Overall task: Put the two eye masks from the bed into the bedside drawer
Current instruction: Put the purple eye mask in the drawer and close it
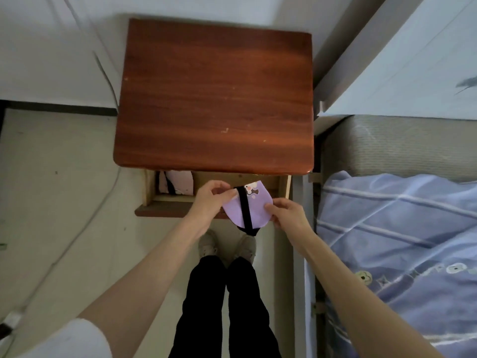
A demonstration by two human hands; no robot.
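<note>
- Both forearms reach forward from the lower edge of the view; a white sleeve (74, 339) on the left arm is cut off at the corner.
- Black trousers (222, 306) and pale shoes (227, 248) show below the hands, the shoes a little blurred.
- The left hand (206, 202) pinches the upper left edge of the purple eye mask (254, 210) between thumb and fingers.
- The right hand (286, 213) grips the mask's lower right edge in the same way.
- The mask is held over the front of the open drawer (152, 195), with its black strap (244, 210) across it; a small cartoon print at its top is hard to read.
- A second, pink eye mask (176, 186) lies in the drawer's left part, half hidden under the top of the bedside table (214, 94).
- The drawer's back part cannot be seen.
- The bed (400, 228), with a blue quilt, is at the right, cut off by the frame.
</note>
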